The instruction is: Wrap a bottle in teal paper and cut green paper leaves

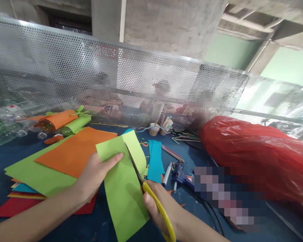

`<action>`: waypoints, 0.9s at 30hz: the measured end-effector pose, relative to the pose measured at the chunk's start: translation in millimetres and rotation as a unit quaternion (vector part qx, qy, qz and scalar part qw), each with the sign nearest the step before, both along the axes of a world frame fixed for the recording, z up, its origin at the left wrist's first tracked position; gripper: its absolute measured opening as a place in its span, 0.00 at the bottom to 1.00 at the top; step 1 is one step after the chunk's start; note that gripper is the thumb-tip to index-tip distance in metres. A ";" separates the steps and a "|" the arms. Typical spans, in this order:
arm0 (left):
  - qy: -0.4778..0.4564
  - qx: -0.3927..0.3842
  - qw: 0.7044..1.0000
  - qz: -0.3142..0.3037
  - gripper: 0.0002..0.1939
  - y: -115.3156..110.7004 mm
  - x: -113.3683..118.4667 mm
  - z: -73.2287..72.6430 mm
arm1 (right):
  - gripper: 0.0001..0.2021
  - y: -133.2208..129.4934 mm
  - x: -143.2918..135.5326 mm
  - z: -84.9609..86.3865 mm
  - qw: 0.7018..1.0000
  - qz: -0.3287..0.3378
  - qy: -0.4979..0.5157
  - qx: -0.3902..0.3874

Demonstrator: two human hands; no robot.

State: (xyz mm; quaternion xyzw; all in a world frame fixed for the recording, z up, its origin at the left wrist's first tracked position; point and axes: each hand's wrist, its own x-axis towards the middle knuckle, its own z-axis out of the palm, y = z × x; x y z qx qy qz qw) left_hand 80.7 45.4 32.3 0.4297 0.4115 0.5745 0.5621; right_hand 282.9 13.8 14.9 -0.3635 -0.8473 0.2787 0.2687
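- Lime-green rectangular paper sheet (123,191) was pinched by the left hand (97,169), thumb on top, other fingers hidden, above the dark-blue table (91,226)
- Yellow-handled metal scissors (159,207) crossed it, right hand (164,203) closed round the handle

Left hand (97,169) holding green paper (123,195), right hand (160,205) gripping yellow scissors (159,207)

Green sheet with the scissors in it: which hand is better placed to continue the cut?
Right, I'd judge: the right hand holds the yellow-handled scissors, blades in the cut. The left hand holds the green sheet, thumb on top, so suits steadying.
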 end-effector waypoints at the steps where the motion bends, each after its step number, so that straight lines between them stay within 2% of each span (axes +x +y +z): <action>1: -0.001 0.000 1.000 0.000 0.11 0.0 0.1 -0.1 | 0.31 -0.1 -0.2 0.5 1.000 0.002 0.002 0.002; 9: -0.018 -0.004 1.000 -0.002 0.11 1.6 0.5 -2.6 | 0.31 -2.9 -2.7 6.3 1.000 -0.008 0.010 0.004; 19: -0.022 -0.013 1.000 -0.010 0.11 0.2 2.1 -0.8 | 0.30 1.8 0.5 -1.9 0.999 0.014 0.029 -0.018; 27: -0.013 -0.002 1.000 -0.014 0.12 0.5 1.3 -0.4 | 0.31 0.9 0.0 -1.2 0.999 -0.003 0.026 -0.026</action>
